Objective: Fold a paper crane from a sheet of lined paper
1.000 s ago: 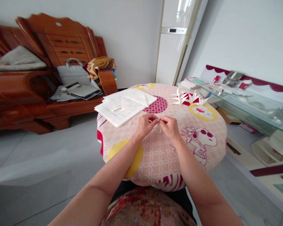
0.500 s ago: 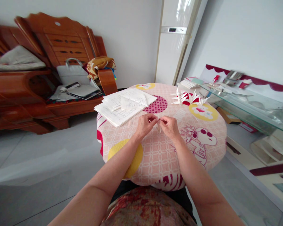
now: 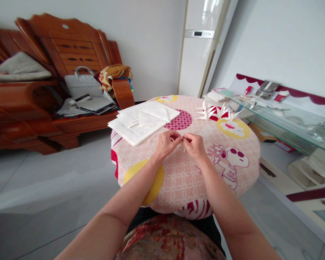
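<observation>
Over the middle of the round table (image 3: 178, 180), my left hand (image 3: 166, 143) and my right hand (image 3: 194, 145) meet at the fingertips. Both are closed in a pinch on a small piece of folded white paper (image 3: 182, 147). Only a narrow, pointed part of it shows below the fingers; the rest is hidden. Beyond my left hand lies a stack of written paper sheets (image 3: 130, 135), with a loose folded sheet (image 3: 154, 117) on top. Several folded paper cranes (image 3: 206, 112) stand at the far right of the table.
A patterned pink cloth covers the table. To the right is a glass-topped cabinet (image 3: 295, 126) with cups and papers. A wooden sofa (image 3: 62, 47) stands at the left, holding a grey bag (image 3: 82, 86) and clothes. A tall white air conditioner (image 3: 196, 65) stands behind.
My hands stay in nearly the same place, fingertips together on the folded paper. Only a very slight shift of the fingers shows.
</observation>
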{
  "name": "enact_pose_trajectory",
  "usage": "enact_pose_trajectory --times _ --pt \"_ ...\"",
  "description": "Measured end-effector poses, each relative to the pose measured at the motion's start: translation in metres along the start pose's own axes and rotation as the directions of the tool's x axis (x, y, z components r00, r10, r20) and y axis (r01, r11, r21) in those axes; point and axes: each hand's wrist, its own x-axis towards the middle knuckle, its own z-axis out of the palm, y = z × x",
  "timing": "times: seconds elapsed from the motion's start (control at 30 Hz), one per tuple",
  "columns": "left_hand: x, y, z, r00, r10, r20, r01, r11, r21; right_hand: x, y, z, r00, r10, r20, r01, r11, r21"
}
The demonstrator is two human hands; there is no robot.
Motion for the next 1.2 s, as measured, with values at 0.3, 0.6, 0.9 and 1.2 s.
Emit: enact_pose_trajectory --times 0.3,0.6,0.9,1.2 --pt "-0.0002 0.0014 0.0014 1.000 0.004 -0.008 -0.003 0.999 0.039 -0.0006 -0.0011 -0.0010 1.000 0.007 0.014 -0.007 1.000 0.001" --pt "-0.0003 -0.0015 0.0027 0.999 0.028 -0.031 -0.026 0.997 0.076 -0.0010 0.0013 -0.0002 1.000 0.016 0.015 -0.016 1.000 -0.007" --pt "-0.0004 -0.0017 0.0024 0.999 0.033 -0.030 -0.031 0.998 0.055 -0.0016 0.0023 0.0008 1.000 0.018 0.004 -0.018 1.000 -0.007" --pt "0.0007 -0.0077 0.0052 0.998 0.062 -0.019 -0.059 0.989 0.137 -0.0012 0.0041 0.0012 1.000 0.021 0.004 -0.021 1.000 -0.014"
